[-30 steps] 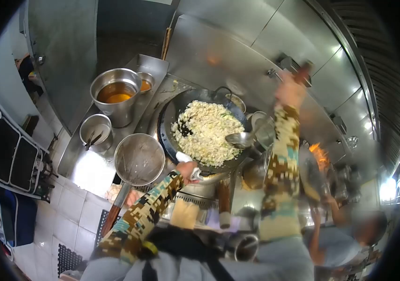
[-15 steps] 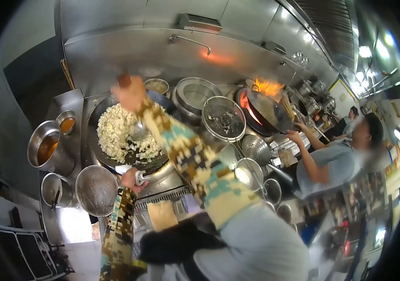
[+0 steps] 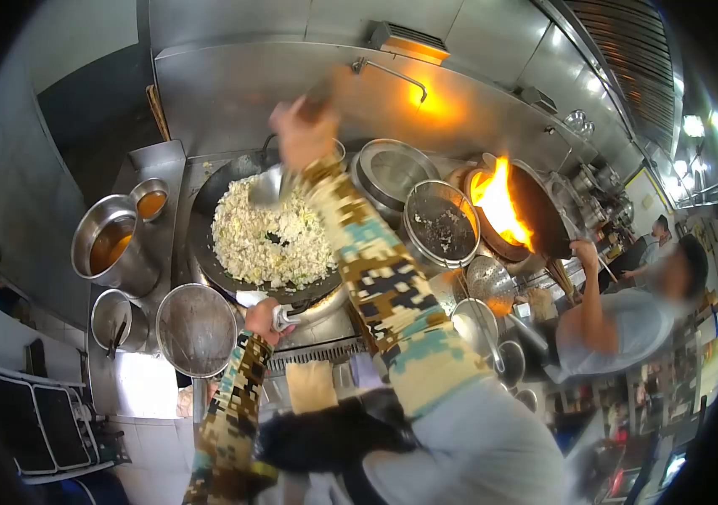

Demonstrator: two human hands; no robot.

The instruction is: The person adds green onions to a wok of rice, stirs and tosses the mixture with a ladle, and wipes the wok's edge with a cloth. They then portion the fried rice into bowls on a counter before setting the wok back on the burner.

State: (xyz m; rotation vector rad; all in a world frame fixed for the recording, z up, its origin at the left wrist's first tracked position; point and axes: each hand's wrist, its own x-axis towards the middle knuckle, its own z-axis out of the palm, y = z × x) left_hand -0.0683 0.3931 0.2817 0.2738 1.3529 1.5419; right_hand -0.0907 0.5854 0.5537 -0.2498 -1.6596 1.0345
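Observation:
My left hand (image 3: 261, 320) is closed round the near edge of a large dark wok (image 3: 202, 220), with a white cloth (image 3: 284, 317) bunched at the grip. Above the wok's far side, my right hand (image 3: 305, 139) is wrapped round the brown handle of a steel ladle (image 3: 265, 187); hand and handle are smeared by motion. The ladle's bowl is at the far edge of a pale, rice-like fried food (image 3: 270, 252) with small green bits. That food is spread across the wok, with a small dark gap in its middle.
Left of the wok stand a steel pot of orange-brown liquid (image 3: 113, 244), a smaller pot (image 3: 150, 199) and a strainer (image 3: 197, 330). A round mesh strainer (image 3: 441, 224) is at the right. Beyond it, a co-worker (image 3: 619, 328) tilts another wok (image 3: 544, 206) beside tall flames (image 3: 502, 202).
My right hand has lifted the ladle from the food's middle to its far edge. The food is spread wider. The co-worker's wok is tipped up and its flames are larger. The view has shifted.

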